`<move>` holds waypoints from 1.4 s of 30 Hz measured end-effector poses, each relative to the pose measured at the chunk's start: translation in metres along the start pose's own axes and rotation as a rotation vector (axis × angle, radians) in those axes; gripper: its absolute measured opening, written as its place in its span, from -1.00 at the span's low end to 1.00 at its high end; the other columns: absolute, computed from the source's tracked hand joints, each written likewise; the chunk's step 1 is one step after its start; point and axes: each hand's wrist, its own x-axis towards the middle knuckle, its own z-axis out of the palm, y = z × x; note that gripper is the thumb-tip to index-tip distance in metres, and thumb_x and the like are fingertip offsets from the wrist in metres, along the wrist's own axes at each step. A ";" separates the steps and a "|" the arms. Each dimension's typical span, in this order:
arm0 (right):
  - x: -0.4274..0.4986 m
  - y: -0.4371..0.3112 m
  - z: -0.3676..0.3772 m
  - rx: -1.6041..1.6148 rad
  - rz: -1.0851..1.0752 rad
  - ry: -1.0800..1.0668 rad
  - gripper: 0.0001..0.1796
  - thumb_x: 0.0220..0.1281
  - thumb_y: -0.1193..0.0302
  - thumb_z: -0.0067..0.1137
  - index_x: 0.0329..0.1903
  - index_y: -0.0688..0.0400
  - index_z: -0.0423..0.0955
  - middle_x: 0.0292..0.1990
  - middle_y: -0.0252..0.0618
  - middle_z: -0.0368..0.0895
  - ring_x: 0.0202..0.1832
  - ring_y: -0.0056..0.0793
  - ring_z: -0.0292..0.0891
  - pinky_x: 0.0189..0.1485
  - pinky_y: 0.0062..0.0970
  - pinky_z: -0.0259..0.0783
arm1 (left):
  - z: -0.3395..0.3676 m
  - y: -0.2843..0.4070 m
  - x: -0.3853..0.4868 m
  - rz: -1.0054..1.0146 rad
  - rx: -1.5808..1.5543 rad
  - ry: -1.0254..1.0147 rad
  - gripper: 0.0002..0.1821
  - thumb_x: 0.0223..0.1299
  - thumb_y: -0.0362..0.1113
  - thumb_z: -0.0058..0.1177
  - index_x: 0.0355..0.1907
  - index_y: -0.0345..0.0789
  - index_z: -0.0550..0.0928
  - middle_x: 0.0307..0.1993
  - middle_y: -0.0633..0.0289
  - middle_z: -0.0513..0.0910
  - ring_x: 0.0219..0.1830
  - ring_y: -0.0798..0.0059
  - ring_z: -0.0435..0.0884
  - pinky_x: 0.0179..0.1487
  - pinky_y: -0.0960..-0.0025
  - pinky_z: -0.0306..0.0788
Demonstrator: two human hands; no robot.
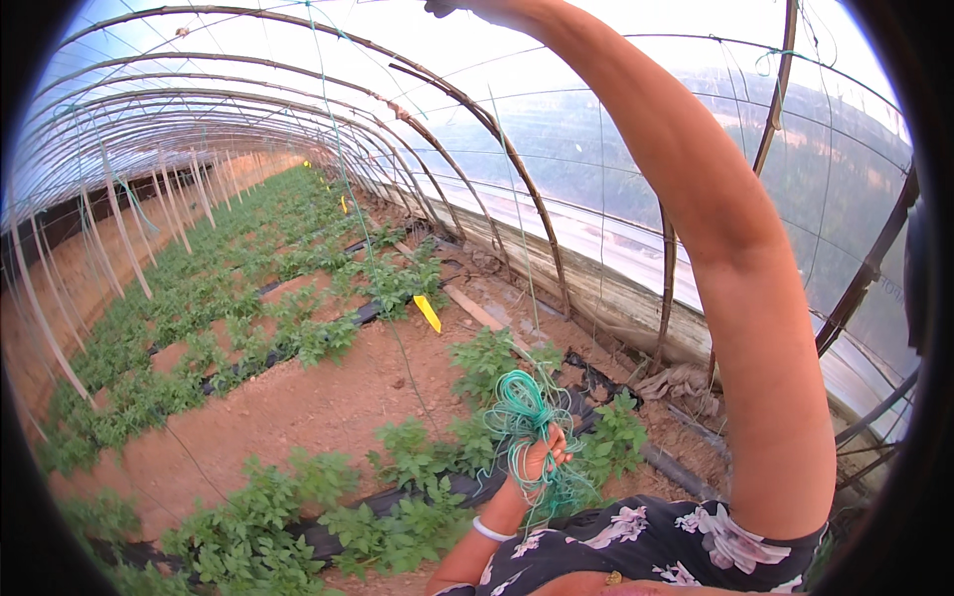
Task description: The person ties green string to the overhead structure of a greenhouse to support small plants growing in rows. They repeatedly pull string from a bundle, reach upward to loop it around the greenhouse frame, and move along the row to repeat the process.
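My left hand is closed around a looped bundle of green twine, low in front of my body, with loose strands hanging below the fist. A white bangle circles that wrist. My right arm stretches up to the top edge of the picture. Only a dark, small part of my right hand shows there, so its fingers and anything in them cannot be made out. Leafy green plants stand just beyond the bundle. A thin green string hangs down left of the raised arm.
Curved poles carry the clear plastic film of a greenhouse. Plant rows grow through black plastic mulch, with bare soil between. A yellow card hangs near the plants. Pale strips hang at left; a low wall runs at right.
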 end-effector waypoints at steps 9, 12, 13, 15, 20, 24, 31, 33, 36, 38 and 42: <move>-0.008 0.005 -0.010 -0.229 -0.162 -0.099 -0.71 0.33 0.28 0.16 -0.09 0.26 0.59 -0.15 -0.13 0.69 -0.06 -0.33 0.58 0.03 -0.34 0.45 | 0.007 0.007 0.002 -0.011 0.028 -0.040 -0.58 0.41 0.08 0.07 -0.34 -0.27 0.53 -0.58 0.40 0.36 -0.56 0.62 0.31 -0.17 0.30 0.44; -0.008 0.011 -0.001 -0.104 -0.055 -0.041 -0.70 0.36 0.30 0.07 -0.11 0.30 0.55 -0.21 -0.04 0.66 -0.09 -0.18 0.58 0.01 -0.29 0.46 | 0.014 0.012 0.002 -0.029 0.063 0.032 -0.58 0.39 0.09 0.08 -0.35 -0.26 0.53 -0.58 0.41 0.36 -0.54 0.61 0.32 -0.19 0.31 0.45; -0.008 0.014 0.000 -0.239 -0.113 -0.048 -0.71 0.37 0.32 0.04 -0.09 0.30 0.55 -0.18 -0.01 0.66 -0.06 -0.15 0.58 0.03 -0.28 0.46 | 0.013 0.012 0.002 -0.034 0.061 0.041 -0.58 0.39 0.09 0.09 -0.35 -0.25 0.53 -0.58 0.41 0.37 -0.54 0.61 0.33 -0.20 0.32 0.45; -0.006 0.018 0.004 -0.502 -0.231 -0.060 -0.72 0.38 0.37 0.00 -0.04 0.30 0.56 -0.14 0.04 0.66 -0.01 -0.10 0.58 0.08 -0.25 0.45 | 0.010 0.013 0.001 -0.041 0.059 0.068 -0.58 0.38 0.09 0.10 -0.35 -0.25 0.54 -0.58 0.42 0.37 -0.54 0.60 0.34 -0.21 0.32 0.46; -0.014 0.014 -0.023 -0.269 -0.142 0.013 -0.59 0.39 0.36 0.04 0.17 0.33 0.51 0.07 0.08 0.63 0.14 -0.10 0.55 0.25 -0.24 0.38 | 0.007 0.002 0.012 -0.038 -0.031 -0.016 -0.54 0.33 0.16 0.11 -0.33 -0.25 0.57 -0.58 0.43 0.38 -0.57 0.61 0.33 -0.20 0.32 0.47; -0.017 0.022 -0.013 0.210 0.037 0.038 -0.54 0.32 0.36 0.09 0.19 0.36 0.49 0.09 0.02 0.62 0.18 -0.19 0.52 0.29 -0.30 0.34 | -0.008 0.010 0.006 0.016 -0.178 0.096 -0.54 0.31 0.20 0.10 -0.28 -0.20 0.60 -0.63 0.47 0.35 -0.64 0.64 0.25 -0.29 0.32 0.44; -0.024 0.063 -0.001 0.482 0.012 0.230 -0.47 0.27 0.39 0.11 0.26 0.38 0.42 0.08 0.00 0.63 0.17 -0.26 0.51 0.26 -0.41 0.35 | -0.047 0.003 0.000 0.108 -0.244 0.233 -0.56 0.43 0.10 0.02 -0.47 -0.17 0.41 -0.68 0.47 0.19 -0.72 0.67 0.11 -0.35 0.33 0.39; -0.032 0.050 0.003 0.367 0.072 0.323 -0.48 0.28 0.38 0.11 0.25 0.38 0.42 0.07 0.00 0.63 0.15 -0.26 0.52 0.26 -0.42 0.35 | -0.074 -0.014 -0.012 0.065 -0.220 0.344 -0.56 0.44 0.08 0.00 -0.47 -0.18 0.41 -0.67 0.47 0.18 -0.72 0.66 0.09 -0.36 0.33 0.38; -0.042 0.067 0.017 0.256 -0.132 0.499 -0.53 0.38 0.32 0.05 0.22 0.34 0.45 0.07 0.03 0.63 0.15 -0.27 0.53 0.20 -0.42 0.39 | -0.091 -0.040 -0.035 -0.064 -0.246 0.459 -0.58 0.45 0.04 0.00 -0.49 -0.16 0.37 -0.64 0.47 0.16 -0.68 0.66 0.09 -0.34 0.32 0.32; -0.061 0.066 0.027 0.021 -0.195 0.630 -0.60 0.44 0.26 0.01 0.13 0.31 0.43 -0.05 0.02 0.65 0.00 -0.24 0.60 0.06 -0.32 0.50 | -0.086 -0.055 -0.041 -0.124 -0.285 0.416 -0.58 0.47 0.04 -0.02 -0.47 -0.17 0.38 -0.66 0.48 0.15 -0.71 0.64 0.09 -0.37 0.28 0.30; -0.084 0.050 0.058 0.513 0.238 0.333 -0.52 0.52 0.16 -0.08 0.03 0.40 0.48 -0.10 -0.01 0.64 -0.13 -0.35 0.56 -0.17 -0.39 0.50 | -0.094 -0.065 -0.034 -0.136 -0.420 0.296 -0.60 0.50 0.02 -0.08 -0.46 -0.16 0.39 -0.68 0.47 0.13 -0.72 0.62 0.09 -0.36 0.31 0.26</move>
